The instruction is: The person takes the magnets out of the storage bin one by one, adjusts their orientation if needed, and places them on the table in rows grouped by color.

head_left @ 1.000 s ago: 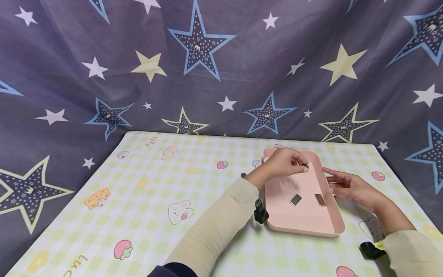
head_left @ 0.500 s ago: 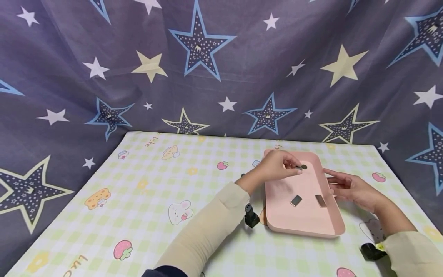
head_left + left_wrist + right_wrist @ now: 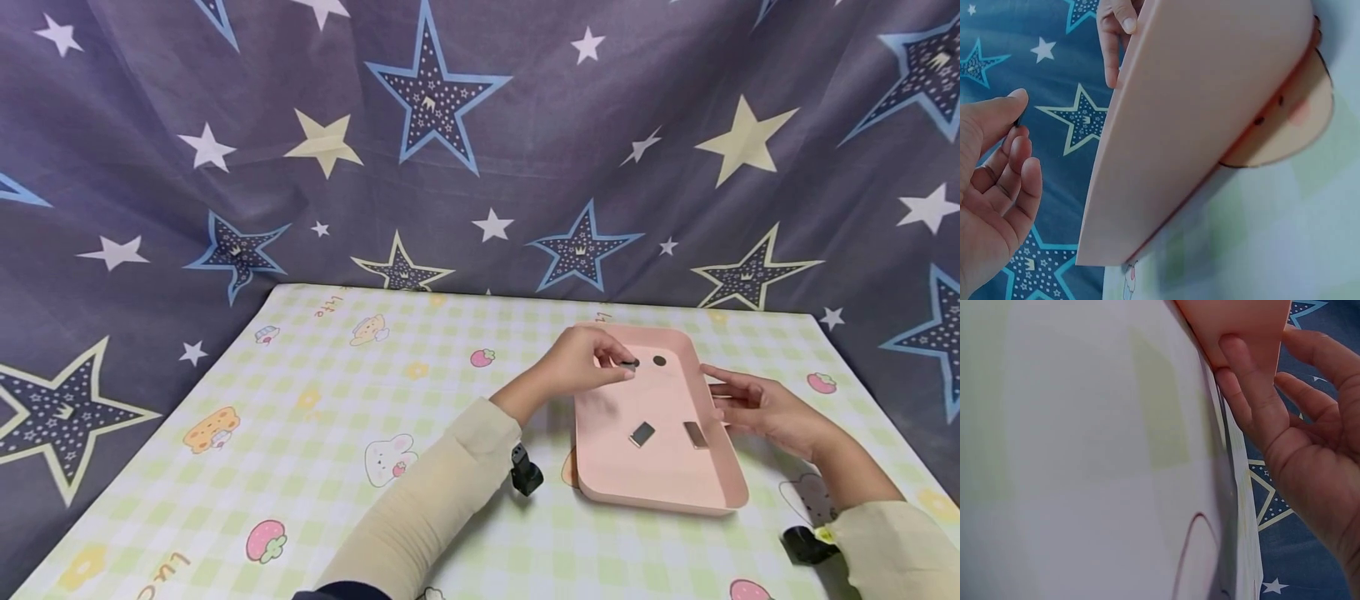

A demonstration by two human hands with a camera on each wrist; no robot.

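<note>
In the head view my left hand [image 3: 581,362] is over the far left part of a shallow pink tray [image 3: 652,497]. Its thumb and forefinger pinch a small, thin dark piece [image 3: 632,364], seen edge-on in the left wrist view as a dark sliver [image 3: 1018,121]. A small dark disc [image 3: 659,361] lies on the tray floor just right of those fingertips. Nearer the front lie two small dark rectangular pieces, one silver-edged [image 3: 642,434] and one brownish [image 3: 695,435]. My right hand [image 3: 772,415] rests its extended fingers against the tray's right outer wall [image 3: 1260,325].
A green-and-white checked cloth [image 3: 337,500] with cartoon prints covers the table. Behind it hangs a dark curtain [image 3: 525,183] with stars. Black wrist cameras hang below both forearms, the left one [image 3: 526,473] just beside the tray's left side.
My left hand has drawn left across the tray, still pinching a small dark piece. The dark disc it was at now lies uncovered on the tray floor. My right hand has stayed put.
</note>
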